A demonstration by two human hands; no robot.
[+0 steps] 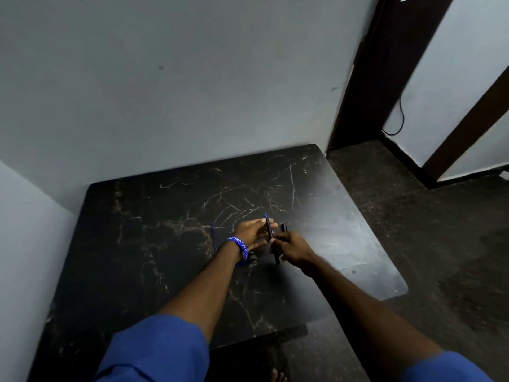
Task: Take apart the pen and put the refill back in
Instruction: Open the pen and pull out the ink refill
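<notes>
A dark pen barrel [269, 230] with a blue tip pointing away from me is held upright-tilted over the black marble table [154, 244]. My right hand [289, 248] grips its lower half. My left hand [252, 231], with a blue wristband, has its fingers stretched out beside the barrel's upper part, touching or nearly touching it. A small black cap piece [283, 227] lies on the table just right of the pen. A thin blue refill [213, 238] lies on the table left of my left wrist.
The table stands in a corner between two pale walls [165, 92]. Its right edge [385, 257] drops to a dark speckled floor. A dark door frame [366, 78] and a black cable [400, 117] are at the far right.
</notes>
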